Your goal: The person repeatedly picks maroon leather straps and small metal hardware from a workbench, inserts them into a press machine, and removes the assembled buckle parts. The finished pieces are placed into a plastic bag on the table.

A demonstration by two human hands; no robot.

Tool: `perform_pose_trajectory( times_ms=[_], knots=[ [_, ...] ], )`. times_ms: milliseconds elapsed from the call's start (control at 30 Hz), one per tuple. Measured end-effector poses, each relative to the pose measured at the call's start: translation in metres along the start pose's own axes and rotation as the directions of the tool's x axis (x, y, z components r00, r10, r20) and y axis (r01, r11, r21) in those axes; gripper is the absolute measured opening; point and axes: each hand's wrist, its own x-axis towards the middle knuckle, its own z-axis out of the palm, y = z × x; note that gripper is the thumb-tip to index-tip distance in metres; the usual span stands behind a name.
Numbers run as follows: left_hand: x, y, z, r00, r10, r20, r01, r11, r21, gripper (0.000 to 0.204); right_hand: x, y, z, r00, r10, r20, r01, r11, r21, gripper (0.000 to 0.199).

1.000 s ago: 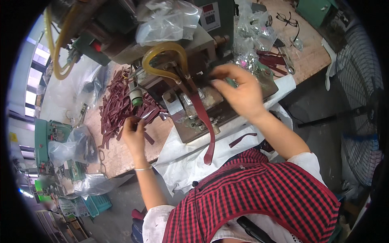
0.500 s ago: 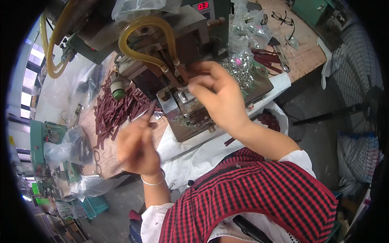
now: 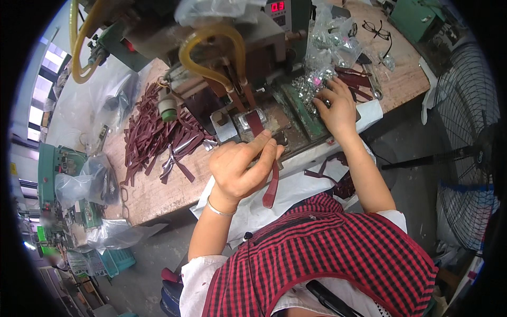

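My left hand (image 3: 240, 168) pinches a maroon strap (image 3: 271, 193) in front of the press. One end of the strap lies over the shiny metal die (image 3: 244, 122), below the press's narrow upper tools (image 3: 249, 95). Its rounded other end hangs down past my fingers over the bench edge. To the right, my right hand (image 3: 339, 110) reaches to a heap of small silvery metal pieces (image 3: 303, 91), thumb and fingers apart. Whether a piece touches its fingertips is too small to tell.
A tangle of maroon straps (image 3: 158, 132) lies left of the press. Yellow hoses (image 3: 240, 45) loop above the die. Eyeglasses (image 3: 376, 29) and a wrench (image 3: 374, 84) rest on the right side of the bench. A floor fan (image 3: 459, 148) stands at the right.
My left hand has moved right and brought the strap onto the die. My right hand has left the die and moved right to the metal pieces. The view has shifted slightly.
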Motion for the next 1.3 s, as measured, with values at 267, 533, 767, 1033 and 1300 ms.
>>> perform_pose_trajectory(
  times_ms=[267,533,767,1033,1300],
  knots=[
    [-0.011,0.024,-0.027,0.961,-0.245,0.125,0.26,0.957,-0.125,0.033,0.005,-0.018,0.0,0.991,0.083,-0.101,-0.068,0.988,0.139,0.016],
    [-0.042,-0.003,-0.142,0.705,-0.619,-0.346,0.708,0.641,0.296,0.008,-0.002,-0.02,-0.007,0.957,0.28,-0.08,-0.184,0.795,0.579,0.012],
    [-0.195,-0.122,-0.091,0.224,-0.973,-0.053,0.583,0.09,0.807,0.054,0.015,-0.039,0.01,0.945,0.278,0.172,-0.318,0.654,0.687,0.011],
    [-0.176,-0.12,-0.107,0.056,-0.996,0.069,0.778,0.087,0.622,0.026,-0.033,0.014,-0.034,0.9,0.427,-0.088,-0.275,0.712,0.646,0.013],
    [-0.125,-0.099,-0.075,0.33,-0.942,-0.053,0.862,0.324,-0.389,0.007,0.013,-0.11,-0.051,0.988,-0.041,0.151,-0.098,0.59,0.802,0.016]
  ],
)
